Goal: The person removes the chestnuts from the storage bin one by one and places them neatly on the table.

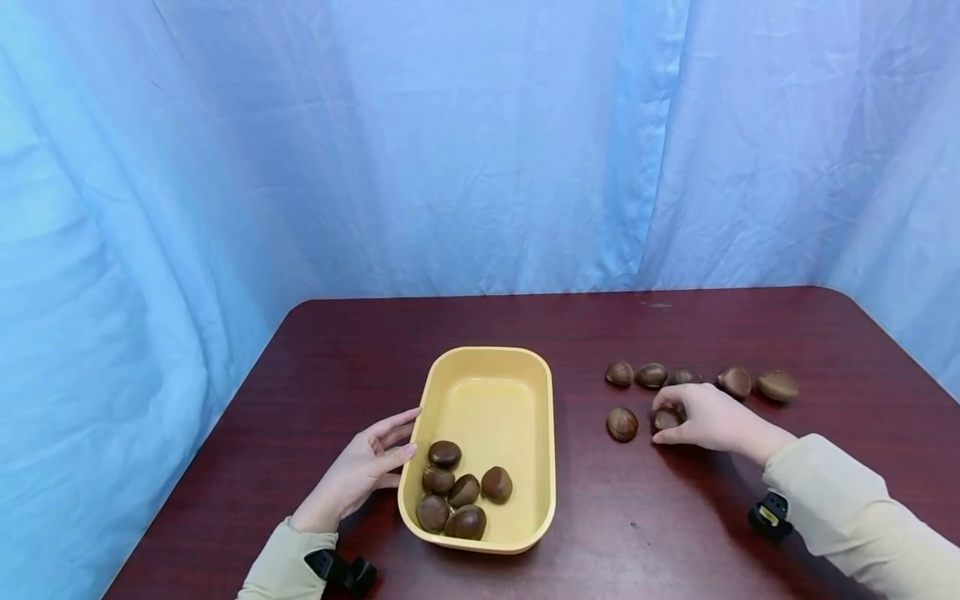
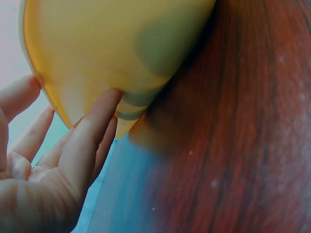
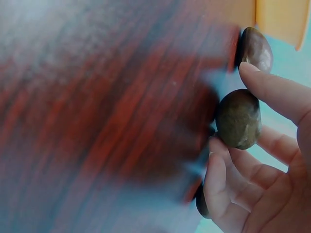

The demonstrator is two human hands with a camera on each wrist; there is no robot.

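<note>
A yellow tray point(image 1: 487, 400) stands on the table with several brown chestnuts point(image 1: 467, 522) gathered at its near end. My left hand point(image 1: 367, 462) is at its left side; in the left wrist view the extended fingers point(image 2: 92, 128) touch its outer wall and rim. To the right of the tray, my right hand point(image 1: 708, 417) has its thumb and fingers curled round one chestnut point(image 3: 239, 119) at the tabletop. Another chestnut point(image 1: 622, 424) lies just left of that hand. Behind it runs a row of several more chestnuts point(image 1: 651, 376), one partly hidden by the hand.
The dark red wooden table point(image 1: 352, 350) has rounded far corners. Light blue curtains point(image 1: 480, 150) hang behind it and along both sides. A black wrist device point(image 1: 770, 515) sits at the right cuff, and another point(image 1: 341, 571) at the left.
</note>
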